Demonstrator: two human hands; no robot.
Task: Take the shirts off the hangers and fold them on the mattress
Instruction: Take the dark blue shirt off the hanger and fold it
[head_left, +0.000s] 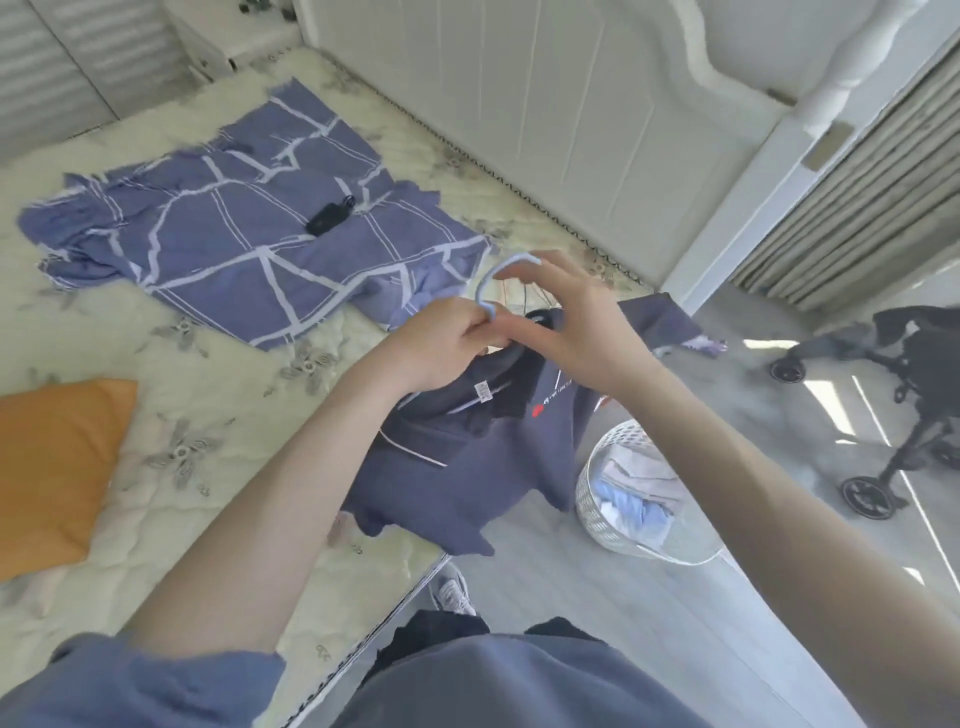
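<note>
At the mattress (208, 426) edge, we pinch the blue hanger (479, 293) at its neck with our left hand (441, 345). The navy shirt (467, 467) is still on it, draped over the bed's corner. Our right hand (582, 322) is spread loose beside the hook. By our reckoning no folding has begun, and a basket (592, 509) of clothes waits. The collar tag and the chest print by a red mark are too small to read.
</note>
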